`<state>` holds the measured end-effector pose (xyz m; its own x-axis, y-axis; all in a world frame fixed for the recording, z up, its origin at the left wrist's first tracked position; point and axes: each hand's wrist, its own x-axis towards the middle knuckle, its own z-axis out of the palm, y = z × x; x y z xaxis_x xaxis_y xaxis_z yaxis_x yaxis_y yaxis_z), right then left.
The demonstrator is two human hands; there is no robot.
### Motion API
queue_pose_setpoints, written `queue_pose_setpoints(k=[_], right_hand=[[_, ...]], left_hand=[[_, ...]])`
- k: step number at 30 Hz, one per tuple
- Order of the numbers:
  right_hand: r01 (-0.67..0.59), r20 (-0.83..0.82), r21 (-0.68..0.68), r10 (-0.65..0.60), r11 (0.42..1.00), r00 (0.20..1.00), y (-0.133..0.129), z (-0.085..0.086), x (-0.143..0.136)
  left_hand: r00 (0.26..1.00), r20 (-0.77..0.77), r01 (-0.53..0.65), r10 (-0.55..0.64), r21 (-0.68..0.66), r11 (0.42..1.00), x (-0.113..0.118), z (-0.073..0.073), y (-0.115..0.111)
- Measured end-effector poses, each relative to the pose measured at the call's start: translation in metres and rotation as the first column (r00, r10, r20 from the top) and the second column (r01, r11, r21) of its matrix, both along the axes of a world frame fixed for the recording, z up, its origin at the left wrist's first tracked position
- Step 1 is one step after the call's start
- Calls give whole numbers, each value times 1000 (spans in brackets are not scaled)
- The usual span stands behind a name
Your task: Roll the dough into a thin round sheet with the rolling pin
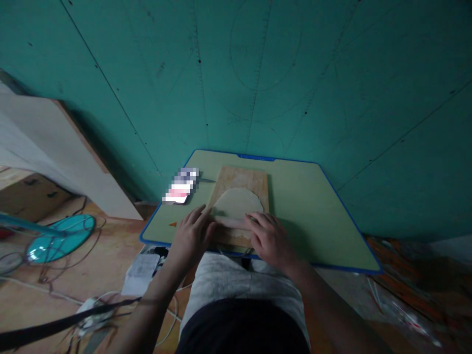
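Across a blue-edged table (302, 196), a wooden board (245, 175) bears flat pale dough (239, 200)
The dough lies between the hands and reaches beyond them; the right hand (268, 235) curls its fingers over one end of the rolling pin (232, 222), the left hand (192, 230) lies at the other, fingers slightly spread, its grip impossible to tell; the pin crosses the dough's near part

Turquoise base (63, 239) on floor (116, 241), green wall (155, 59)
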<state>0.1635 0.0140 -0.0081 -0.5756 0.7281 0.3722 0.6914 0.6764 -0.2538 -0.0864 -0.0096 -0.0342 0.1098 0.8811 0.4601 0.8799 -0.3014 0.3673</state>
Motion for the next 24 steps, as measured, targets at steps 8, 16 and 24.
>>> queue_pose_setpoints(k=[8, 16, 24], right_hand=[[321, 41, 20, -321, 947, 946, 30, 8, 17], [368, -77, -7, -368, 930, 927, 33, -16, 5], [292, -151, 76, -279, 953, 948, -11, -23, 11]], left_hand=[[996, -83, 22, -27, -65, 998, 5, 13, 26], [976, -184, -130, 115, -69, 989, 26, 15, 51], [986, -169, 16, -13, 15, 1000, 20, 10, 4]])
